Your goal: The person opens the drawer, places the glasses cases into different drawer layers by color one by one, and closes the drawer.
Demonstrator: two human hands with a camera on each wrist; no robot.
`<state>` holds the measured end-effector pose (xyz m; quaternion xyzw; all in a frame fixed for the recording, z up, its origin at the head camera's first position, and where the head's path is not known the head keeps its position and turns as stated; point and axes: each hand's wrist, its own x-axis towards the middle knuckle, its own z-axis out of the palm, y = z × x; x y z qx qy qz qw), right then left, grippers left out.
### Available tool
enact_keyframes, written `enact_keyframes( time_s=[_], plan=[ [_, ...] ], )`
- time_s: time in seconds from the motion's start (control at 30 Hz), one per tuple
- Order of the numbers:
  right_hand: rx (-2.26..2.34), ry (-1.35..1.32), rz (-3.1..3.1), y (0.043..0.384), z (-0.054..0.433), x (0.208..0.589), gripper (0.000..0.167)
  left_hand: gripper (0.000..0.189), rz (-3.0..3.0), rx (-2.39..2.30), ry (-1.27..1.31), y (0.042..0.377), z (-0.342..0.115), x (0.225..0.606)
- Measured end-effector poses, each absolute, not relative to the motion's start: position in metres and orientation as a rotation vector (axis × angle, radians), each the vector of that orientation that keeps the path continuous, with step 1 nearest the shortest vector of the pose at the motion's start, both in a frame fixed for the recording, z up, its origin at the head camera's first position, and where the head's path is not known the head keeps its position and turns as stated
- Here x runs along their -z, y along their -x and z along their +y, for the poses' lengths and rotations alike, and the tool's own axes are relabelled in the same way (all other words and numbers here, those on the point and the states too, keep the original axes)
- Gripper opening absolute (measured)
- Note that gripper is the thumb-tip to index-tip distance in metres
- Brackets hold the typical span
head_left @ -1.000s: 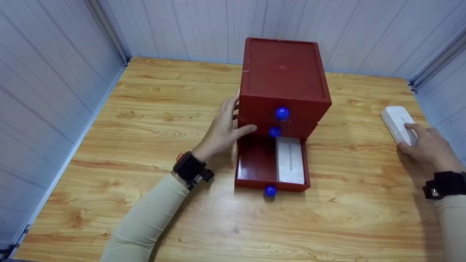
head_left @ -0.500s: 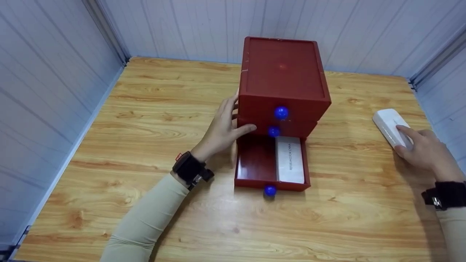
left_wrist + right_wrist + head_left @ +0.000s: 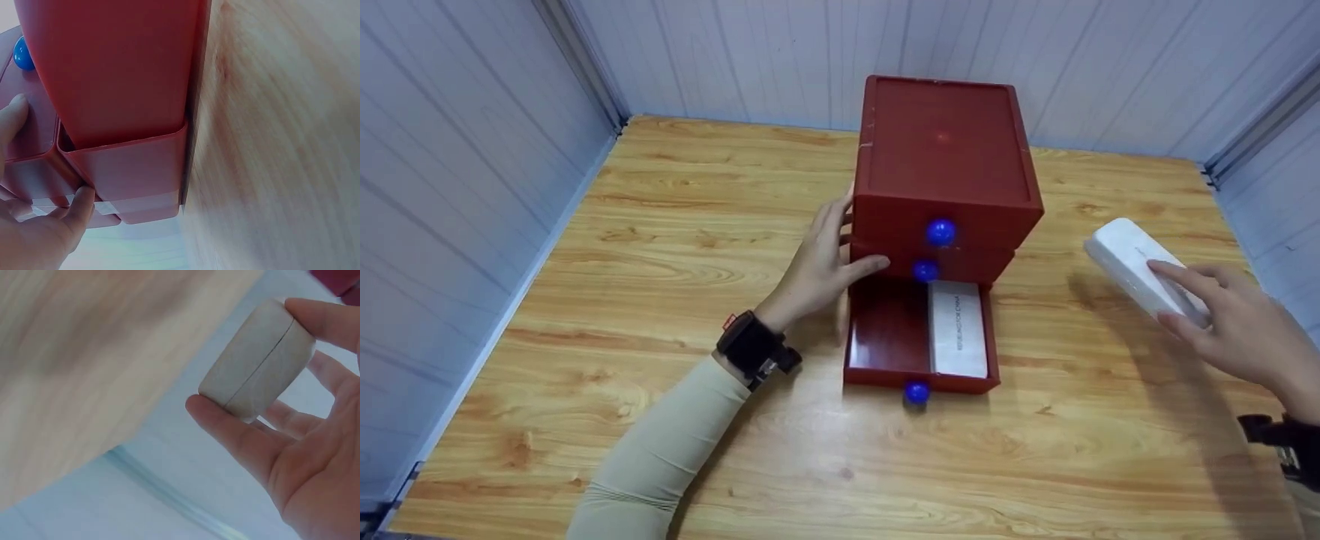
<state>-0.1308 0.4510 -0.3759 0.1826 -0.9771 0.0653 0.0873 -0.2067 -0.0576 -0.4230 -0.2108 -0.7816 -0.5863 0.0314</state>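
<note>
A red drawer cabinet point(image 3: 945, 150) with blue ball knobs stands at the back, its bottom drawer point(image 3: 889, 330) pulled out. On the drawer's right side lies a white box point(image 3: 958, 330) with dark lettering. My left hand point(image 3: 817, 270) grips the cabinet's left side, thumb over the front; the left wrist view shows fingertips point(image 3: 84, 197) against the side wall near a strip of clear tape. To the right, my right hand point(image 3: 1234, 322) holds a white oblong case point(image 3: 1132, 259) raised and tilted over the table. A seam runs along its end in the right wrist view, thumb and fingers on opposite sides.
The wood-grain table point(image 3: 660, 225) is enclosed by pale panelled walls point(image 3: 735, 60) at the back and both sides. A blue knob point(image 3: 916, 393) sticks out from the front of the pulled-out drawer.
My right hand has lifted the white case off the table and moved it left, toward the cabinet. The left hand, cabinet and bottom drawer have stayed in place.
</note>
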Motion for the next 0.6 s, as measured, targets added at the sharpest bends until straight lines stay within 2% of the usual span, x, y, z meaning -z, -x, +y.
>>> enact_keyframes(
  time_s=[0.3, 0.6],
  plan=[
    [-0.182, -0.752, -2.783, 0.105, 0.409, 0.350, 0.070, 0.098, -2.438, 1.789, 0.629, 0.207, -0.059, 0.424],
    [-0.250, -1.040, -2.716, 0.081, 0.369, 0.338, 0.082, 0.101, -2.439, 1.764, 0.637, 0.206, -0.059, 0.423]
  ],
)
